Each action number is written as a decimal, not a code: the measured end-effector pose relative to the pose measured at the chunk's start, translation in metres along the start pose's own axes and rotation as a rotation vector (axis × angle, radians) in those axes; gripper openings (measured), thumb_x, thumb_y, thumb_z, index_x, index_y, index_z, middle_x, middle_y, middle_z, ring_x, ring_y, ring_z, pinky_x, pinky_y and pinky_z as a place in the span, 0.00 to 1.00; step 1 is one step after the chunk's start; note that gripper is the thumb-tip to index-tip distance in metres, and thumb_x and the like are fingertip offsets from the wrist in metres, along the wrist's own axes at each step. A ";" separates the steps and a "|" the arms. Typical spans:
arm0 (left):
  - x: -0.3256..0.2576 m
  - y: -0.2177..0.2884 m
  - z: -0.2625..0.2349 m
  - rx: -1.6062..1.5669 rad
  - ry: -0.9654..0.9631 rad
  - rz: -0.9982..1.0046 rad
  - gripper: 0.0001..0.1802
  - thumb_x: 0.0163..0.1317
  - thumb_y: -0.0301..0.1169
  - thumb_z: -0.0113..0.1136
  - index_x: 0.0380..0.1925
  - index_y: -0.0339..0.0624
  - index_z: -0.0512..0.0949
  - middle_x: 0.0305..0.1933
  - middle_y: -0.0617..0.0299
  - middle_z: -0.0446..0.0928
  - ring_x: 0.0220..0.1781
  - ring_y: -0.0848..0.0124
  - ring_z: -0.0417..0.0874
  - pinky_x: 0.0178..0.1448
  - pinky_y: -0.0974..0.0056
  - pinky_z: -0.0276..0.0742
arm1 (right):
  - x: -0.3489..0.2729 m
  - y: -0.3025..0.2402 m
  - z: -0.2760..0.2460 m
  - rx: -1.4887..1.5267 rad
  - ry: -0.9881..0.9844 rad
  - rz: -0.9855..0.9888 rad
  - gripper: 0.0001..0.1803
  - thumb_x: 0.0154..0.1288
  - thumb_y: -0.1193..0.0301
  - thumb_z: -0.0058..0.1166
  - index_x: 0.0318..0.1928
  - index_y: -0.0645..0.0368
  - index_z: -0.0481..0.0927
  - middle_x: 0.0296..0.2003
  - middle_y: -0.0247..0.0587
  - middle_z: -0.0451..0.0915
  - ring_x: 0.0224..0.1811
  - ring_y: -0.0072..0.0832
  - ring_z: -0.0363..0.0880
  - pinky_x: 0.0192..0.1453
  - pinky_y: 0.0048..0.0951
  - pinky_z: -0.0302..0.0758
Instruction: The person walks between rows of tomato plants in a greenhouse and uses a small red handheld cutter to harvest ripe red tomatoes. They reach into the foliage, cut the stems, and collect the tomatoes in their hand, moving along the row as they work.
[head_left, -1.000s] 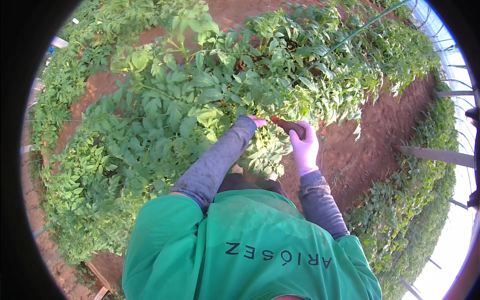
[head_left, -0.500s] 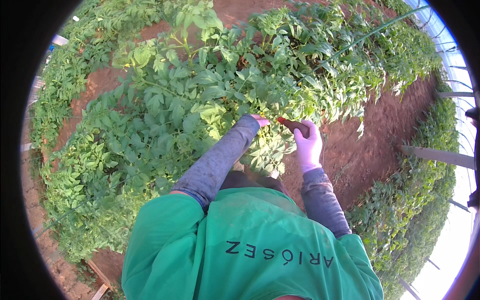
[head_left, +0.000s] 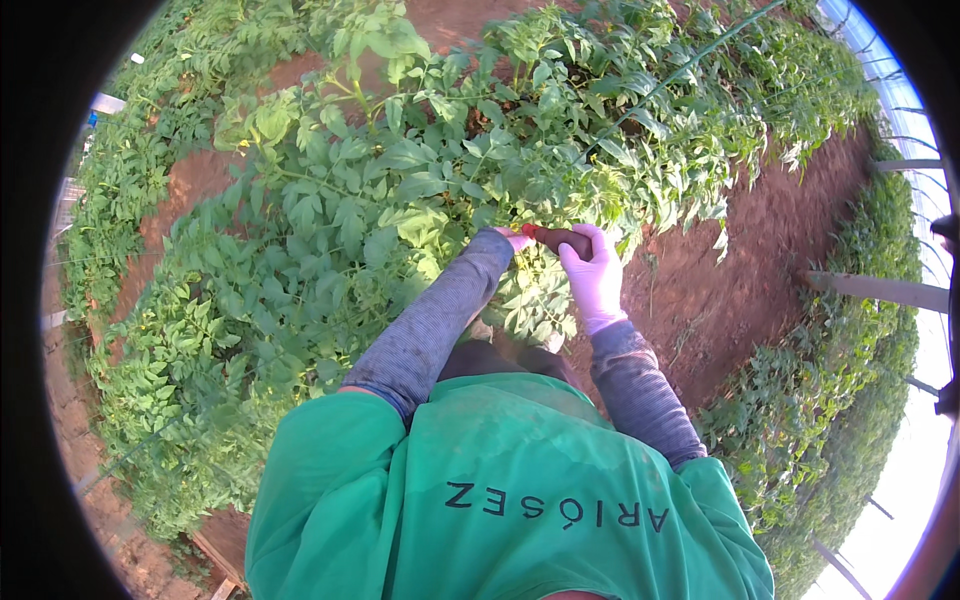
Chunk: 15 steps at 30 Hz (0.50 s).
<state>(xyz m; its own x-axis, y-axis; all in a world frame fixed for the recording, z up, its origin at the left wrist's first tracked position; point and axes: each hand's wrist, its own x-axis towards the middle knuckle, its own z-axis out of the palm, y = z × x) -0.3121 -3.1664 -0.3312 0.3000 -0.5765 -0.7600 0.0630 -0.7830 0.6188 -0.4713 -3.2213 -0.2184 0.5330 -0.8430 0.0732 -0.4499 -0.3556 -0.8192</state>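
Observation:
In a light pink glove, my right hand [head_left: 597, 280] grips a small dark brown bottle [head_left: 562, 241] with a red tip. The bottle lies nearly level, its tip pointing left at my left hand. Of my left hand [head_left: 516, 240] only a bit of pink glove shows beyond the grey sleeve; its fingers are hidden among leaves. Small yellow blossoms [head_left: 522, 262] sit close to that hand and the red tip. Around both hands stand leafy green tomato plants [head_left: 420, 185].
Bare reddish soil [head_left: 735, 290] runs along the right, with another plant row [head_left: 800, 420] beyond it. A green string [head_left: 690, 68] slants over the foliage at upper right. Wooden posts [head_left: 875, 288] and pale sheeting line the far right. A wooden board [head_left: 220, 550] lies at lower left.
My right hand has moved left with the bottle, bringing the red tip up to my left hand. The left hand has hardly moved.

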 end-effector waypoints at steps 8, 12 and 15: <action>0.008 0.005 0.004 -0.085 -0.082 -0.010 0.21 0.45 0.42 0.67 0.41 0.52 0.77 0.46 0.69 0.78 0.52 0.73 0.74 0.53 0.64 0.67 | 0.002 -0.006 -0.014 0.273 0.076 0.170 0.17 0.52 0.71 0.58 0.43 0.61 0.75 0.36 0.39 0.77 0.38 0.25 0.75 0.46 0.26 0.71; 0.024 0.001 0.006 -0.234 -0.170 -0.065 0.20 0.46 0.41 0.67 0.41 0.53 0.77 0.45 0.70 0.78 0.51 0.74 0.74 0.53 0.64 0.67 | -0.007 0.001 -0.030 0.322 0.050 0.243 0.17 0.55 0.75 0.58 0.46 0.61 0.73 0.41 0.34 0.75 0.43 0.20 0.72 0.49 0.22 0.69; 0.035 -0.004 0.010 -0.336 -0.220 -0.112 0.19 0.46 0.41 0.67 0.40 0.54 0.77 0.45 0.71 0.78 0.51 0.75 0.74 0.52 0.64 0.67 | -0.023 0.007 -0.036 0.235 0.028 0.206 0.17 0.54 0.76 0.58 0.46 0.61 0.73 0.40 0.33 0.75 0.42 0.20 0.72 0.47 0.21 0.70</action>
<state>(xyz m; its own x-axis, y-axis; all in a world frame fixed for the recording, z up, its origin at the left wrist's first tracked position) -0.3114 -3.1859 -0.3625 0.0652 -0.5570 -0.8280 0.4013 -0.7450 0.5328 -0.5127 -3.2191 -0.2049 0.4266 -0.8994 -0.0954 -0.3667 -0.0755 -0.9273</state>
